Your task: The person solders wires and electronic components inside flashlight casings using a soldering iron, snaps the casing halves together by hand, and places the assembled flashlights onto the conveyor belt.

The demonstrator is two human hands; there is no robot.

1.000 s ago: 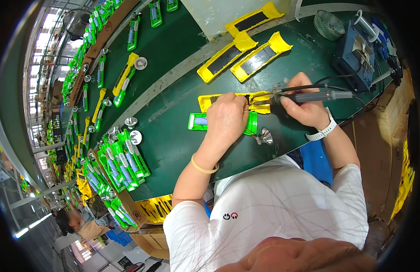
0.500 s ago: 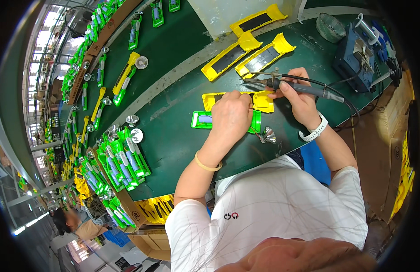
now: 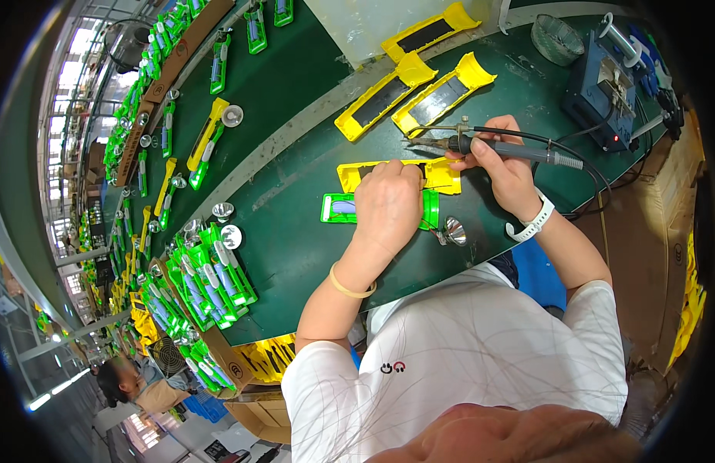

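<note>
My left hand (image 3: 388, 204) presses down on a green flashlight housing (image 3: 342, 209) and a yellow shell half (image 3: 357, 174) lying side by side on the green bench. My right hand (image 3: 502, 171) grips a soldering iron (image 3: 519, 150), its tip raised just above and to the right of the yellow shell, pointing left. A silver reflector cone (image 3: 454, 230) lies beside the green housing, close to my right wrist.
Two yellow shell halves (image 3: 442, 96) lie beyond the work spot. A blue soldering station (image 3: 608, 89) stands at the far right. Several green housings (image 3: 214, 282) are stacked at the left. A conveyor belt (image 3: 280, 92) carries more parts. Another person (image 3: 133, 382) sits at lower left.
My right hand has lifted the soldering iron up and away from the yellow shell, toward the far side. My left hand stayed on the housings.
</note>
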